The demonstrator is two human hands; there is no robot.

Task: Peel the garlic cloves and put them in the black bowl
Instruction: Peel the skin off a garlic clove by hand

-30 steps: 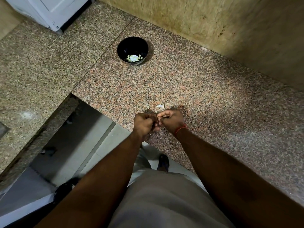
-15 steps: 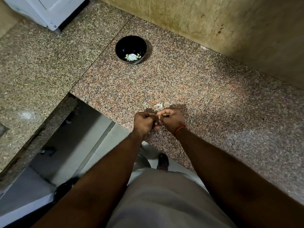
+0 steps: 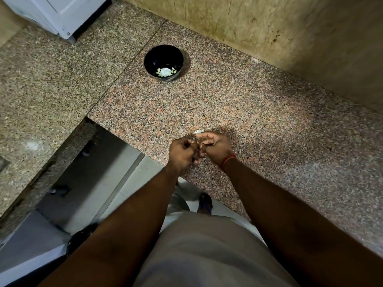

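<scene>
Grip: left hand (image 3: 182, 151) and right hand (image 3: 215, 146) pinch a mostly hidden garlic clove (image 3: 199, 144) together.
Bowl: black bowl (image 3: 164, 62) lies at 11 o'clock, well apart across the tabletop (image 3: 259, 121).

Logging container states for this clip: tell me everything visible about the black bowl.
The black bowl is small, round and glossy, possibly ceramic or plastic. It stands upright on the speckled granite counter, near the seam between two slabs and short of the beige wall. At its bottom lies a small heap of pale peeled garlic cloves. Nothing else touches it.
</scene>
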